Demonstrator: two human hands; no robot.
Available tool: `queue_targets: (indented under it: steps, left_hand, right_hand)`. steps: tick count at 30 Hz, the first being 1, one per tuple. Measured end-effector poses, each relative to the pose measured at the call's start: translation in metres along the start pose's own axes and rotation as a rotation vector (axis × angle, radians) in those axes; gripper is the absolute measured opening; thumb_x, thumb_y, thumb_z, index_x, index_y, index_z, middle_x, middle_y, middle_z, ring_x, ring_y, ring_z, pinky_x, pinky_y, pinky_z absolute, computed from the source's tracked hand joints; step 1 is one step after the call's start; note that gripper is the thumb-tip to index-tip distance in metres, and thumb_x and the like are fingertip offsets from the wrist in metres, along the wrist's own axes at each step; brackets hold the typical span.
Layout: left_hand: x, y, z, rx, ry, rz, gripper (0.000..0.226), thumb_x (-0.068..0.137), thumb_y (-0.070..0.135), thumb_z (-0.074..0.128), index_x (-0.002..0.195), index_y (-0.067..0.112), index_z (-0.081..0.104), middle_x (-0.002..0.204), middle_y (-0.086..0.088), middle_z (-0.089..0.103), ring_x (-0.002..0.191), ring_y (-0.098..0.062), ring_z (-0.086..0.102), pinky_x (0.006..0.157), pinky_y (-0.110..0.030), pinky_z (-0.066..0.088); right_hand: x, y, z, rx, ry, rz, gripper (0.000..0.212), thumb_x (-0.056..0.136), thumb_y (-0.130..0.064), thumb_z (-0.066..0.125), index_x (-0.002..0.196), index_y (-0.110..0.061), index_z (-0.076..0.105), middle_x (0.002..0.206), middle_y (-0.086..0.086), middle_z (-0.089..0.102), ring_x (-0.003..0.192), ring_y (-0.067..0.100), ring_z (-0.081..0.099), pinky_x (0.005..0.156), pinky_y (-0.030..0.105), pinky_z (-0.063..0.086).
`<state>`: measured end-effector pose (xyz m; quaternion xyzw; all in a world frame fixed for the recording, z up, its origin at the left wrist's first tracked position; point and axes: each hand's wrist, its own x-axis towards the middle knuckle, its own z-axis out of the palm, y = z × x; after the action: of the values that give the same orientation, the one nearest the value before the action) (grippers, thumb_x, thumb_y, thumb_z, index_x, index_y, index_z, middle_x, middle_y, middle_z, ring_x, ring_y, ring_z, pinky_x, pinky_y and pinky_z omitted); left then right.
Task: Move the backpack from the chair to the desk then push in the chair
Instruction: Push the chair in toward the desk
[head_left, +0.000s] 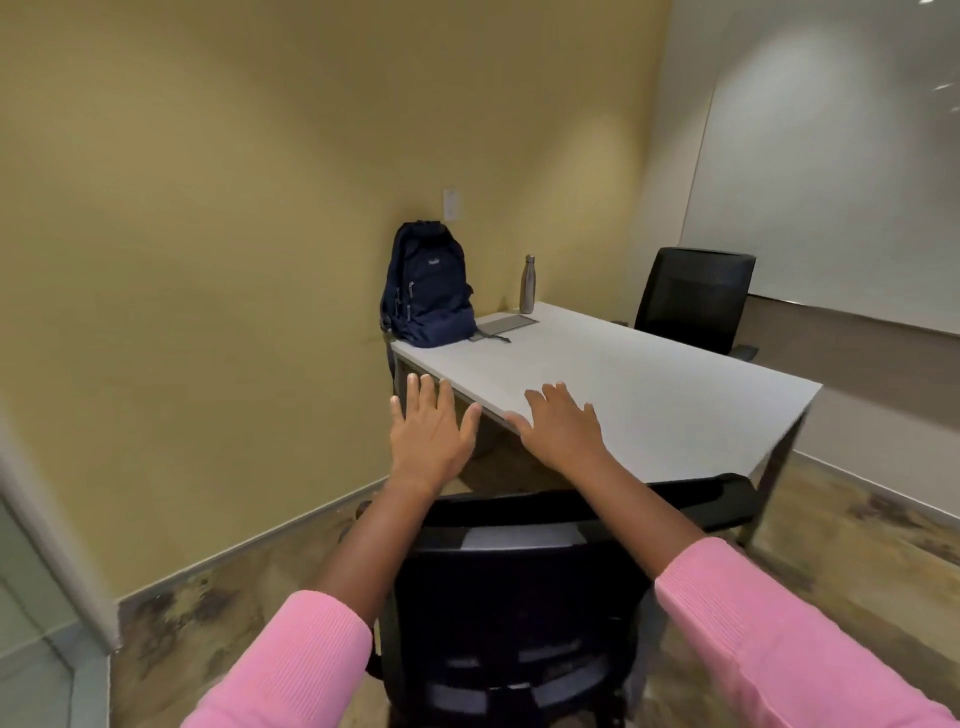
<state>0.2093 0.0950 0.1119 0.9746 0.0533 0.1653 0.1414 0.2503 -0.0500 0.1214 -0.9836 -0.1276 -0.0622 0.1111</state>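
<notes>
Navy backpack (428, 291) stands upright on the desk (649, 395), both hands' fingers (428, 387) spread wide, empty.

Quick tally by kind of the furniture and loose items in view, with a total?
Chairs: 2, the near chair and the far chair
Desk: 1
Backpack: 1
Bottle: 1
Flat grey pad: 1
Total: 6

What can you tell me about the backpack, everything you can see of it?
The backpack is navy blue fabric with a small pale logo, front zip pockets with pulls and a top handle. It stands upright and closed on the far left corner of the white desk, close to the yellow wall, a strap trailing beside it. Neither hand touches it.
</notes>
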Motion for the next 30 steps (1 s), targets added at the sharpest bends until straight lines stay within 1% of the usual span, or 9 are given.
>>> queue_targets:
  steps: [5, 9, 11, 13, 16, 19, 24, 27, 30]
  left_hand:
    - [-0.037, 0.038, 0.013, 0.032, -0.148, -0.023, 0.062, 0.095, 0.05, 0.018, 0.142, 0.009, 0.022, 0.154, -0.015, 0.018, 0.144, -0.029, -0.001, 0.116, -0.049, 0.003]
    - [-0.061, 0.042, 0.027, 0.071, -0.301, -0.092, 0.066, 0.093, 0.055, 0.015, 0.136, 0.009, 0.035, 0.149, -0.018, 0.031, 0.143, -0.031, 0.007, 0.115, -0.05, 0.007]
    - [-0.07, 0.04, 0.029, 0.085, -0.288, -0.091, 0.067, 0.093, 0.057, 0.014, 0.125, 0.01, 0.049, 0.137, -0.02, 0.047, 0.136, -0.032, 0.028, 0.113, -0.048, 0.017]
    - [-0.076, 0.038, 0.028, 0.102, -0.232, -0.047, 0.066, 0.092, 0.058, 0.016, 0.109, 0.011, 0.059, 0.117, -0.017, 0.062, 0.114, -0.031, 0.051, 0.102, -0.045, 0.033]
    - [-0.083, 0.035, 0.026, 0.094, -0.176, 0.013, 0.063, 0.091, 0.059, 0.021, 0.098, 0.011, 0.061, 0.1, -0.013, 0.065, 0.093, -0.029, 0.058, 0.081, -0.039, 0.041]
    - [-0.086, 0.033, 0.027, 0.091, -0.12, 0.048, 0.059, 0.092, 0.057, 0.024, 0.101, 0.013, 0.063, 0.098, -0.011, 0.066, 0.091, -0.028, 0.058, 0.075, -0.036, 0.041]
    - [-0.085, 0.028, 0.029, 0.087, 0.016, 0.076, 0.055, 0.093, 0.052, 0.027, 0.101, 0.013, 0.065, 0.091, -0.01, 0.068, 0.084, -0.026, 0.06, 0.067, -0.032, 0.036]
    - [-0.08, 0.024, 0.029, 0.061, 0.083, 0.087, 0.051, 0.093, 0.051, 0.03, 0.097, 0.016, 0.067, 0.081, -0.009, 0.069, 0.074, -0.024, 0.06, 0.054, -0.029, 0.03]
    - [-0.074, 0.019, 0.029, 0.043, 0.144, 0.086, 0.056, 0.087, 0.055, 0.028, 0.088, 0.018, 0.07, 0.07, -0.007, 0.069, 0.066, -0.023, 0.06, 0.042, -0.024, 0.021]
  right_hand:
    - [-0.041, 0.071, -0.009, 0.051, -0.081, 0.023, 0.058, 0.093, -0.052, 0.027, 0.131, -0.011, 0.041, 0.142, 0.013, 0.04, 0.131, 0.028, 0.035, 0.108, 0.051, 0.03]
    - [-0.067, 0.111, -0.009, 0.073, -0.253, 0.003, 0.059, 0.092, -0.057, 0.02, 0.104, -0.012, 0.058, 0.123, 0.014, 0.058, 0.111, 0.03, 0.052, 0.103, 0.048, 0.035]
    - [-0.078, 0.119, -0.007, 0.06, -0.251, -0.051, 0.06, 0.092, -0.056, 0.017, 0.106, -0.016, 0.06, 0.118, 0.011, 0.062, 0.109, 0.027, 0.054, 0.107, 0.048, 0.03]
    - [-0.086, 0.121, -0.004, 0.069, -0.191, -0.09, 0.059, 0.091, -0.057, 0.018, 0.11, -0.02, 0.06, 0.118, 0.007, 0.064, 0.108, 0.025, 0.056, 0.108, 0.048, 0.03]
    - [-0.091, 0.122, -0.001, 0.054, -0.137, -0.132, 0.062, 0.089, -0.061, 0.017, 0.112, -0.023, 0.06, 0.115, 0.003, 0.066, 0.105, 0.022, 0.058, 0.107, 0.048, 0.032]
    - [-0.092, 0.123, 0.002, 0.065, -0.077, -0.166, 0.063, 0.088, -0.062, 0.018, 0.107, -0.022, 0.062, 0.107, 0.003, 0.068, 0.098, 0.021, 0.059, 0.105, 0.047, 0.035]
    - [-0.089, 0.122, 0.011, 0.097, 0.118, -0.199, 0.06, 0.086, -0.062, 0.023, 0.099, -0.023, 0.067, 0.087, 0.0, 0.071, 0.072, 0.013, 0.056, 0.077, 0.028, 0.041]
    - [-0.086, 0.119, 0.016, 0.094, 0.213, -0.184, 0.06, 0.084, -0.064, 0.024, 0.094, -0.025, 0.069, 0.075, -0.001, 0.07, 0.059, 0.009, 0.047, 0.054, 0.017, 0.029]
    - [-0.081, 0.115, 0.018, 0.094, 0.273, -0.162, 0.074, 0.074, -0.072, 0.013, 0.092, -0.028, 0.069, 0.071, -0.003, 0.069, 0.056, 0.008, 0.044, 0.047, 0.016, 0.021]
